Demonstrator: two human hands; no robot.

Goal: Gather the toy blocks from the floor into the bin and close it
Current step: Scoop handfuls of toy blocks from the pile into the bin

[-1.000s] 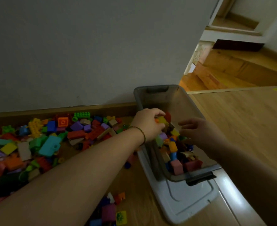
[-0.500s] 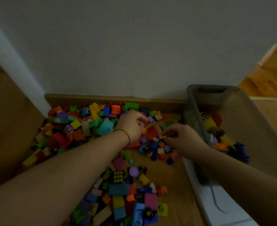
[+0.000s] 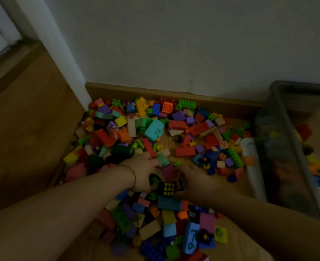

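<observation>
We've got 2 hands in the blocks heaped left of the bin: left hand curled into them, grasp unclear; right hand flat, released; puzzle cube between them

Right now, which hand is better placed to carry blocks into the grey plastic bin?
Probably the right hand: it lies nearer the grey plastic bin at the right; the left hand would have to cross over it.
</observation>
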